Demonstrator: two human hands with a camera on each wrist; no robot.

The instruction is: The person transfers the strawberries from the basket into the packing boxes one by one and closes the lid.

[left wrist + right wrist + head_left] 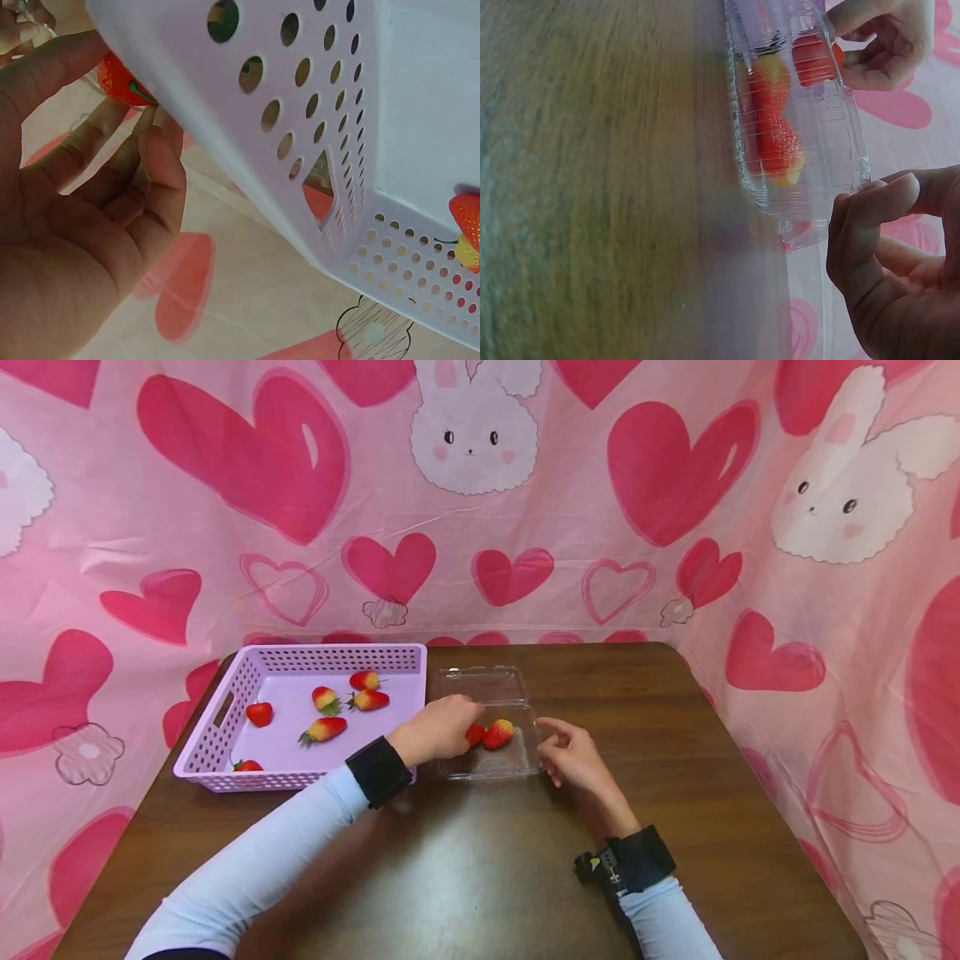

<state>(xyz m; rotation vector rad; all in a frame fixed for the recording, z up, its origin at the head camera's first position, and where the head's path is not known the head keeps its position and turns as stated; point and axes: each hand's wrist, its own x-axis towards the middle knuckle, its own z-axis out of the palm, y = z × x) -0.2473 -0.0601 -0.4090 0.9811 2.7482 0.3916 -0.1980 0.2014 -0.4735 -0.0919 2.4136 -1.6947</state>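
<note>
A clear plastic clamshell box lies open mid-table with one red-and-yellow strawberry inside. My left hand reaches into the box and pinches a second red strawberry at its fingertips. The left wrist view shows that strawberry between thumb and fingers of the left hand. My right hand rests on the table at the box's right rim, fingers loosely curled, holding nothing. In the right wrist view the right hand sits beside the box; whether it touches the rim is unclear.
A lavender perforated basket stands left of the box and holds several more strawberries. The brown wooden table has rounded corners. Pink heart-and-rabbit cloth hangs close behind and on both sides.
</note>
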